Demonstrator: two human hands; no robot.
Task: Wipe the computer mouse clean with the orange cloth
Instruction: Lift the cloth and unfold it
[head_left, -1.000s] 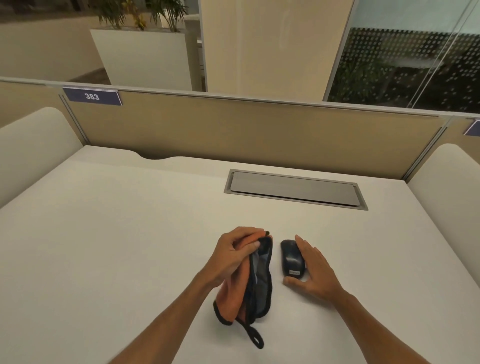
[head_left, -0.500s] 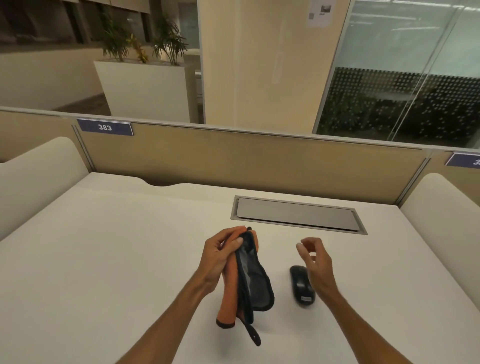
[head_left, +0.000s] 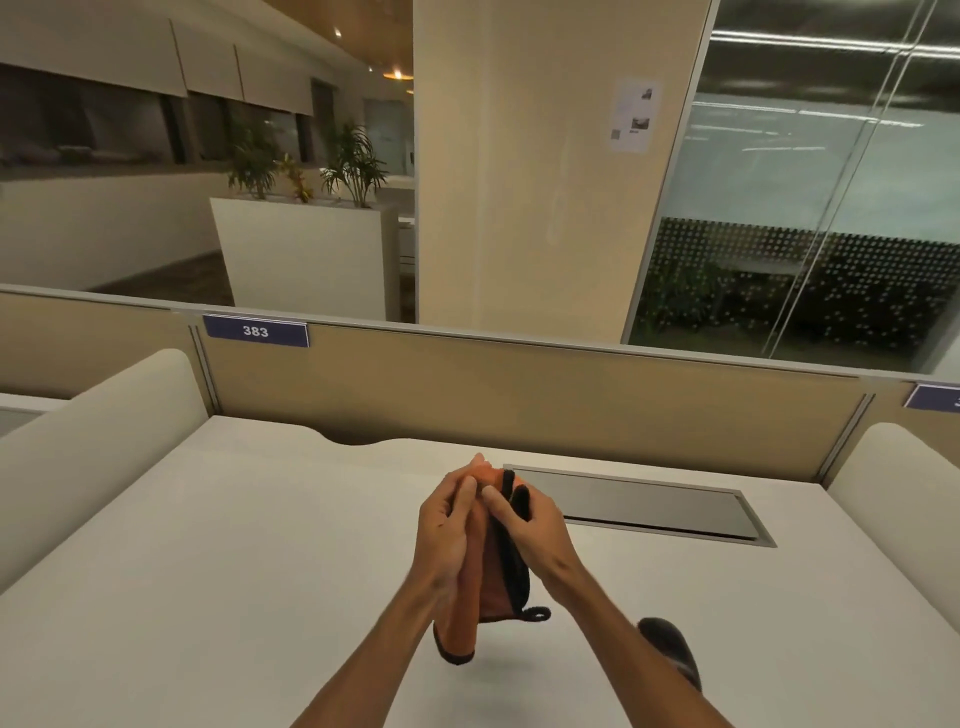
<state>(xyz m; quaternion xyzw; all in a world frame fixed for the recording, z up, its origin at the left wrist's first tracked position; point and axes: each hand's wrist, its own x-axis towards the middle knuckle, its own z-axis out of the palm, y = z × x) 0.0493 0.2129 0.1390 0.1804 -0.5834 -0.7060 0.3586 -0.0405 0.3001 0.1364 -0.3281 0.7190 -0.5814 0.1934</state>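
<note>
The orange cloth (head_left: 491, 587) with black trim hangs folded above the white desk (head_left: 234, 545), gripped from both sides. My left hand (head_left: 449, 535) holds its left side and my right hand (head_left: 530, 535) pinches its upper right edge. A black loop dangles at the cloth's lower right. The dark computer mouse (head_left: 670, 649) lies on the desk to the lower right, partly hidden behind my right forearm, with neither hand touching it.
A grey cable hatch (head_left: 644, 506) is set into the desk behind my hands. A beige partition (head_left: 519, 395) with a "383" label closes the far edge. Padded white side dividers (head_left: 88, 447) rise on both sides.
My right hand left the mouse and rose to grip the cloth together with my left. The view tilted upward, so the mouse now sits low in the frame.
</note>
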